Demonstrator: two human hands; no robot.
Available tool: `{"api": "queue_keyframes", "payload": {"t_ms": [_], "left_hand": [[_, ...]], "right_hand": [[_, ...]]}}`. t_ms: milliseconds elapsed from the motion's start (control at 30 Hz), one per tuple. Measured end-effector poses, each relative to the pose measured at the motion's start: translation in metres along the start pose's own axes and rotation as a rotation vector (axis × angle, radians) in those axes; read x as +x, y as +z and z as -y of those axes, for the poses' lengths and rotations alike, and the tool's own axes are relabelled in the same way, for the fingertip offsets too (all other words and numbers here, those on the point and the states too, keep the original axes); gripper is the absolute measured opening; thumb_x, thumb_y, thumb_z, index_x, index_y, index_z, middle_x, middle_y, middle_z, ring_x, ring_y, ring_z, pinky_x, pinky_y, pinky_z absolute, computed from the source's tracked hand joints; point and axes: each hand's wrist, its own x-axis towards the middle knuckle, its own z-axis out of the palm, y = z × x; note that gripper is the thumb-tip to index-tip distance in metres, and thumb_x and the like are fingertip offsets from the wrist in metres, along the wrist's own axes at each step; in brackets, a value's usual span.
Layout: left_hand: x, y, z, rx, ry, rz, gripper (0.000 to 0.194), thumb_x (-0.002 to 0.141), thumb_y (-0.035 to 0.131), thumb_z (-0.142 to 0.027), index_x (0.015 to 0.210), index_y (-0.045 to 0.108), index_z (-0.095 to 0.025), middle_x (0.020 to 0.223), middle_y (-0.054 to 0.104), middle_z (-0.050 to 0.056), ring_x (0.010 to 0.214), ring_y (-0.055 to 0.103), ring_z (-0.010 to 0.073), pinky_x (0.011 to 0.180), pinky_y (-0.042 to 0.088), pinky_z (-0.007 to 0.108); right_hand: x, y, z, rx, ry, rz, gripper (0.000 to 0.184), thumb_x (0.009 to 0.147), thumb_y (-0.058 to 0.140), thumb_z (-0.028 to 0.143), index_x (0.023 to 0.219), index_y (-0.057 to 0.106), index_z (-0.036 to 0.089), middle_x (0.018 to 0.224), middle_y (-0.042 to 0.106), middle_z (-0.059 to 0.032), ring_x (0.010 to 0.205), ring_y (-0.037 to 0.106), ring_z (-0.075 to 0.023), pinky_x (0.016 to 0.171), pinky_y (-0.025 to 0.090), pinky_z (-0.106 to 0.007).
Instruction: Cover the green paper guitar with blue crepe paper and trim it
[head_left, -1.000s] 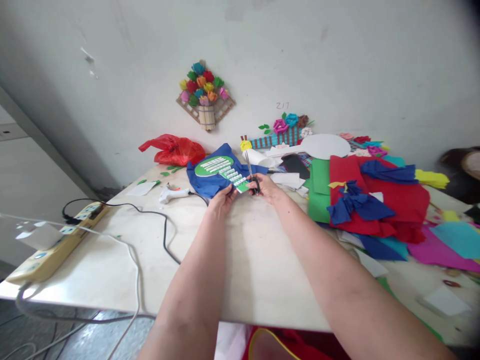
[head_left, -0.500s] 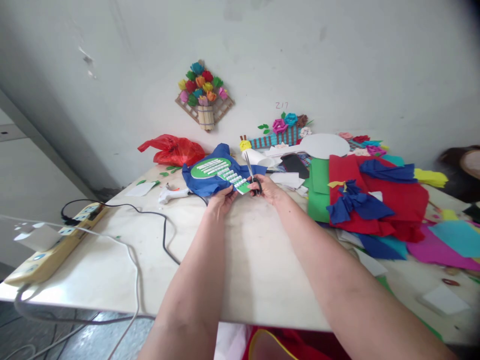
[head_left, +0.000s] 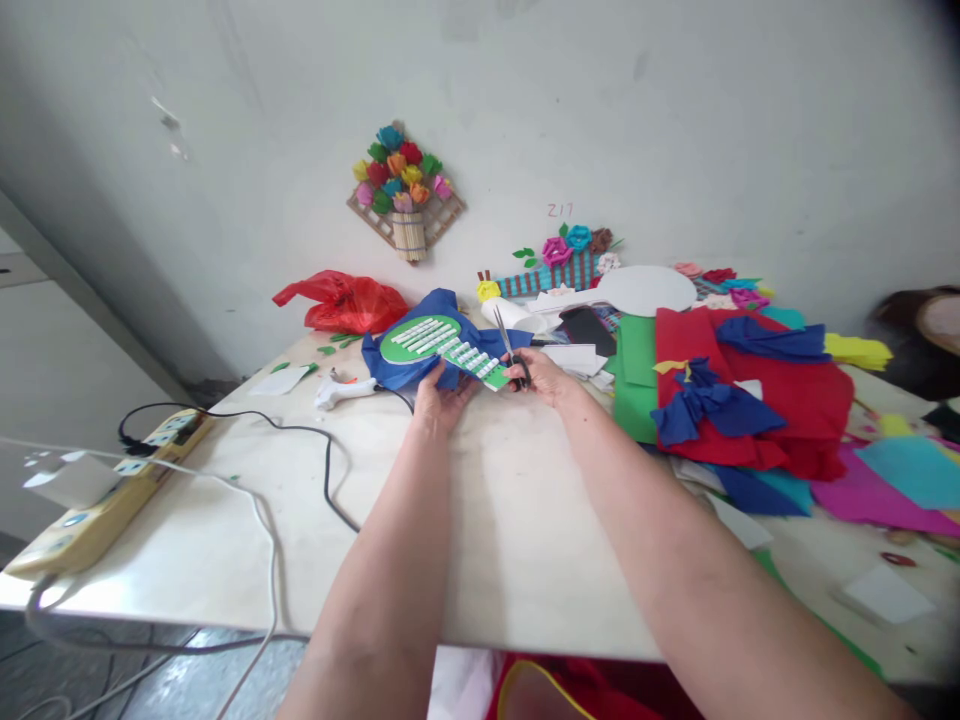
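Observation:
A green fan-shaped cutout (head_left: 403, 348) with rows of white strips lies on a sheet of blue crepe paper (head_left: 384, 372). Its narrow handle points toward my right hand. My left hand (head_left: 444, 402) grips the near edge of the blue paper, thumb on top; its other fingers are partly hidden below the handle. In my right hand (head_left: 546, 376) is a pair of scissors (head_left: 504, 332) with black handles, blades pointing up and away. The fingertips of that hand touch the end of the green handle. A white glue gun (head_left: 345, 390) lies to the left.
A red plastic bag (head_left: 352, 303) sits behind on the left. A power strip (head_left: 112, 500) with trailing cables occupies the left edge. Red crepe paper (head_left: 817, 400) and a green sheet (head_left: 636, 390) are piled at right. A white round paddle (head_left: 649, 290) rests near the wall.
My left thumb has shifted left, off the handle's edge and onto the blue paper. The scissors and my right hand have moved slightly right.

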Motion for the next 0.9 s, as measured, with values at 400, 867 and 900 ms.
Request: {"api": "queue_keyframes", "payload": {"t_ms": [400,867,900], "left_hand": [[-0.004,0.01,0.004,0.074,0.294,-0.201,0.039,0.083,0.054,-0.051,0.113,0.057,-0.027,0.115,0.063,0.005,0.103,0.061,0.0186,0.075,0.053,0.025],[0.013,0.0,-0.011,0.203,0.191,-0.534,0.029,0.066,0.046,0.003,0.084,0.052,-0.018,0.067,0.054,-0.001,0.062,0.059,0.0121,0.064,0.053,0.025],[0.013,0.0,-0.009,0.222,0.198,-0.545,0.031,0.063,0.045,0.005,0.082,0.051,-0.018,0.067,0.053,-0.002,0.062,0.059,0.0118,0.063,0.053,0.024]], "right_hand": [[-0.005,0.005,0.009,-0.25,0.081,-0.017,0.022,0.066,0.06,-0.002,0.079,0.055,0.015,0.047,0.058,0.0046,0.035,0.052,-0.0087,0.03,0.024,-0.015],[-0.002,0.001,0.008,-0.264,0.033,-0.069,0.023,0.067,0.058,-0.003,0.081,0.055,0.015,0.046,0.056,0.0071,0.035,0.05,-0.0076,0.033,0.025,-0.015],[-0.001,0.0,0.008,-0.255,0.022,-0.079,0.023,0.067,0.058,-0.003,0.081,0.056,0.015,0.047,0.057,0.007,0.036,0.051,-0.0078,0.033,0.026,-0.015]]}}
